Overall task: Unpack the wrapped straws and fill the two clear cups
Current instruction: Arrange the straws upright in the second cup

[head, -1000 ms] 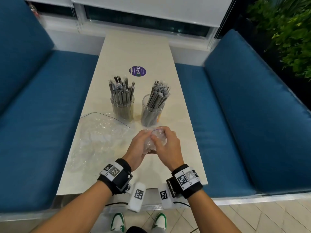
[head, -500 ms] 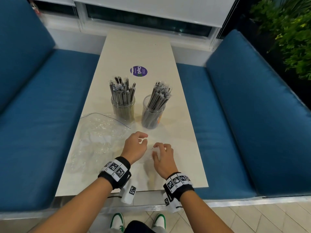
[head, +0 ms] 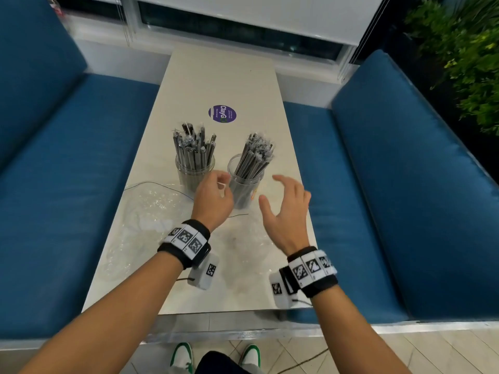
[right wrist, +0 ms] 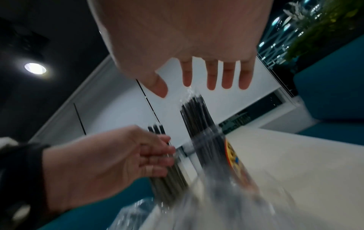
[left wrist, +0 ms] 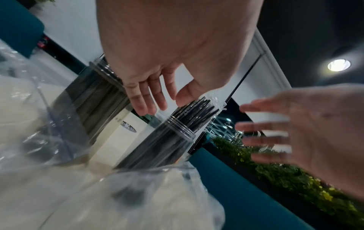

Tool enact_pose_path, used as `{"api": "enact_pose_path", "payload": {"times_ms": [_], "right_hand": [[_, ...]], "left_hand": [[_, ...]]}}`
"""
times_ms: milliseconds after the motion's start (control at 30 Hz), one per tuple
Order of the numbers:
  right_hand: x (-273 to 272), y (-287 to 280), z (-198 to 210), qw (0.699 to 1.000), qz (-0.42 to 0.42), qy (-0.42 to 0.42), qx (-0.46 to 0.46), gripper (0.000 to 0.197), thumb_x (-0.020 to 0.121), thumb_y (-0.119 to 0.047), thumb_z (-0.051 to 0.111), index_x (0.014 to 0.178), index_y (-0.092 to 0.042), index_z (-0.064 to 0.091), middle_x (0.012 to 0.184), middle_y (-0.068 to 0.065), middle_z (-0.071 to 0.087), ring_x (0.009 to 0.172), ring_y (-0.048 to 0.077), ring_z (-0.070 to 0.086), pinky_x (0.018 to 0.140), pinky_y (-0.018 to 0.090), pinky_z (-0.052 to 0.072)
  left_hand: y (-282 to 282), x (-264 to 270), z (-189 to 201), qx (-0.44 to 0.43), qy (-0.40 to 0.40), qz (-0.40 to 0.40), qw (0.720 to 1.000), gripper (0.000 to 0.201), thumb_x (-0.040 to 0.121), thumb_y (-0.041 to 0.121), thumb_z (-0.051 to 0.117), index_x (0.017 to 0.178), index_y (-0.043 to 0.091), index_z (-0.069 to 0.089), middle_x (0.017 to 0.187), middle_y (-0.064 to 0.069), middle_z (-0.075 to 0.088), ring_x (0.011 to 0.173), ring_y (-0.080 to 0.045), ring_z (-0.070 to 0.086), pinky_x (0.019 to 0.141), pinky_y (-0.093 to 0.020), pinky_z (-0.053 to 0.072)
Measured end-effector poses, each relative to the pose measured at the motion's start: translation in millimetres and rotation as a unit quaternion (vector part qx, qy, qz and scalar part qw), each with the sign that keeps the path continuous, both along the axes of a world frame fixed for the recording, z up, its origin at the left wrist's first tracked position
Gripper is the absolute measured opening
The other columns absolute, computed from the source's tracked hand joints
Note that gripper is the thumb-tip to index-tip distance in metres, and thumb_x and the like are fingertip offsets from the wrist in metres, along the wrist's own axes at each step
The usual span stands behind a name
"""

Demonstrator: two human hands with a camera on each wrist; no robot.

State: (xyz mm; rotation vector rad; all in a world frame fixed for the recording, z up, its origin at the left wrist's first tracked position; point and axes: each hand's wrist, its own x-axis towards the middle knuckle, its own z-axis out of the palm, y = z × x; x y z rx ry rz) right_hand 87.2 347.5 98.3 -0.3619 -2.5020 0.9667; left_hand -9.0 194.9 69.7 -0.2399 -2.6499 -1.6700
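Two clear cups stand mid-table, both packed with upright wrapped dark straws: the left cup (head: 195,172) and the right cup (head: 244,186). My left hand (head: 224,183) hovers between the cups with relaxed fingers and holds nothing; in the left wrist view the left hand (left wrist: 163,104) hangs above the right cup's straws (left wrist: 201,109). My right hand (head: 270,188) floats to the right of that cup with its fingers spread and empty. In the right wrist view the right hand (right wrist: 175,88) is just above the straw tips (right wrist: 194,109).
An empty clear plastic bag (head: 151,214) lies on the table's left half, and a second crumpled one (head: 243,255) lies near the front edge. A purple sticker (head: 222,113) marks the table (head: 224,76) farther back. Blue benches (head: 67,184) flank both sides.
Both hands let go of the crumpled plastic near the front edge, rose and moved forward to the right cup. The right hand's fingers have spread.
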Motion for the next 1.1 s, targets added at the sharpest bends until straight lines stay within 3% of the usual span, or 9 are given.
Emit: {"api": "enact_pose_path", "payload": {"times_ms": [100, 167, 333, 433, 533, 700, 867, 967, 1100], "right_hand": [[-42, 13, 23, 0.998, 0.025, 0.047, 0.019, 0.048, 0.087, -0.021, 0.07, 0.133, -0.019, 0.056, 0.13, -0.001, 0.054, 0.118, 0.02, 0.043, 0.106, 0.031, 0.04], [-71, 19, 33, 0.997, 0.057, 0.021, 0.05, 0.052, 0.084, -0.027, 0.074, 0.133, -0.026, 0.055, 0.134, 0.002, 0.05, 0.12, 0.024, 0.043, 0.102, 0.022, 0.037], [-119, 19, 25, 0.973, 0.106, -0.148, 0.141, 0.058, 0.082, -0.049, 0.079, 0.131, -0.032, 0.053, 0.139, 0.01, 0.039, 0.122, 0.034, 0.046, 0.096, 0.043, 0.051], [-130, 15, 14, 0.982, 0.1, -0.125, 0.104, 0.045, 0.093, -0.03, 0.074, 0.132, -0.018, 0.056, 0.132, 0.014, 0.043, 0.113, 0.034, 0.056, 0.099, 0.047, 0.056], [-128, 14, 12, 0.997, 0.059, -0.05, 0.023, 0.043, 0.096, -0.02, 0.072, 0.135, -0.012, 0.057, 0.131, 0.015, 0.045, 0.108, 0.025, 0.056, 0.102, 0.035, 0.051], [-105, 4, 10, 0.988, 0.039, -0.095, 0.113, 0.067, 0.082, -0.053, 0.075, 0.142, -0.045, 0.045, 0.147, 0.011, 0.036, 0.125, 0.034, 0.046, 0.103, 0.05, 0.046], [-120, 6, 32, 0.989, 0.013, -0.012, 0.15, 0.069, 0.079, -0.068, 0.068, 0.142, -0.047, 0.047, 0.153, 0.007, 0.034, 0.129, 0.032, 0.04, 0.097, 0.042, 0.042], [-145, 10, 25, 0.987, 0.102, -0.076, 0.096, 0.046, 0.091, -0.045, 0.071, 0.134, -0.03, 0.061, 0.141, 0.01, 0.048, 0.125, 0.032, 0.048, 0.104, 0.043, 0.048], [-156, 10, 14, 0.993, 0.093, -0.027, 0.069, 0.013, 0.096, -0.014, 0.068, 0.105, -0.008, 0.074, 0.11, 0.012, 0.062, 0.104, 0.032, 0.061, 0.088, 0.025, 0.042]], "left_hand": [[13, -21, 1, -0.062, -0.005, -0.03, 0.998, 0.061, 0.091, 0.023, 0.077, 0.144, 0.011, 0.048, 0.139, -0.008, 0.054, 0.128, -0.025, 0.054, 0.114, -0.043, 0.046], [24, -31, -2, -0.106, -0.03, -0.059, 0.992, 0.095, 0.084, 0.034, 0.085, 0.158, 0.008, 0.031, 0.156, -0.014, 0.04, 0.145, -0.03, 0.041, 0.121, -0.044, 0.037], [46, -50, -14, -0.175, -0.083, -0.086, 0.977, 0.139, 0.072, 0.05, 0.093, 0.169, 0.011, 0.0, 0.176, -0.013, 0.012, 0.161, -0.032, 0.019, 0.126, -0.052, 0.029], [50, -55, -24, -0.16, -0.067, -0.073, 0.982, 0.132, 0.078, 0.047, 0.089, 0.169, 0.011, 0.0, 0.171, -0.017, 0.022, 0.156, -0.037, 0.03, 0.122, -0.054, 0.036], [49, -57, -29, -0.159, -0.073, -0.057, 0.983, 0.122, 0.085, 0.043, 0.084, 0.169, 0.011, 0.001, 0.166, -0.018, 0.028, 0.153, -0.037, 0.033, 0.12, -0.052, 0.038], [45, -58, -28, -0.171, -0.071, -0.082, 0.979, 0.113, 0.089, 0.023, 0.077, 0.167, 0.009, -0.004, 0.164, -0.02, 0.026, 0.15, -0.039, 0.036, 0.116, -0.053, 0.041], [40, -58, -34, -0.159, -0.058, -0.092, 0.981, 0.113, 0.089, 0.04, 0.077, 0.167, 0.007, 0.003, 0.16, -0.019, 0.031, 0.149, -0.038, 0.037, 0.116, -0.054, 0.043], [42, -59, -31, -0.171, -0.059, -0.09, 0.979, 0.117, 0.088, 0.051, 0.077, 0.167, 0.009, 0.001, 0.162, -0.019, 0.03, 0.149, -0.038, 0.036, 0.115, -0.053, 0.043], [43, -59, -27, -0.181, -0.068, -0.093, 0.977, 0.116, 0.089, 0.05, 0.077, 0.167, 0.009, 0.001, 0.166, -0.019, 0.025, 0.152, -0.037, 0.033, 0.118, -0.052, 0.04]]}}
